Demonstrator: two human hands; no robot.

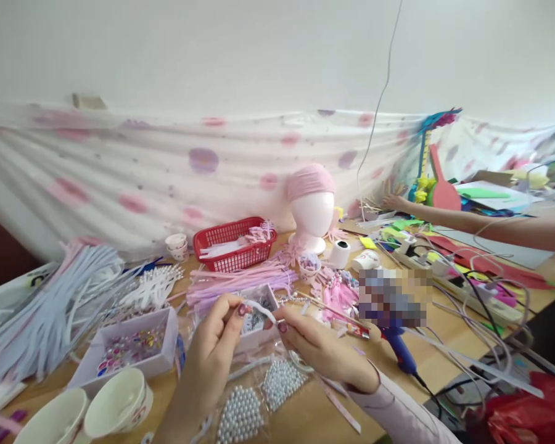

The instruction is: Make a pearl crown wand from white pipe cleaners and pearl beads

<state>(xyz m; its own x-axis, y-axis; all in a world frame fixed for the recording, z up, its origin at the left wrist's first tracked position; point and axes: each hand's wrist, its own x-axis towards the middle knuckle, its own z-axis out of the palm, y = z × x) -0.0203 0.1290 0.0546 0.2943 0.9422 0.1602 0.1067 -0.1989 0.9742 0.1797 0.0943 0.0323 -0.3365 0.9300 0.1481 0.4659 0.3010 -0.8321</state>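
Observation:
My left hand point(215, 354) and my right hand point(321, 351) meet above the table, each pinching an end of a short white strip point(261, 310). Both hands have their fingers closed on it. Under them lie clear bags of white pearl beads point(259, 401). Just behind sits a small white box point(259, 320) with dark bits in it. A blue glue gun point(400, 348) lies to the right of my right hand.
Left: a white box of coloured gems point(129, 348), two white bowls point(97, 410), bundles of white strips point(50, 302). Behind: pink strips point(240, 280), a red basket point(234, 243), a foam head with a pink cap point(311, 206). Another person's arm point(481, 225) reaches in from the right over cables and coloured foam.

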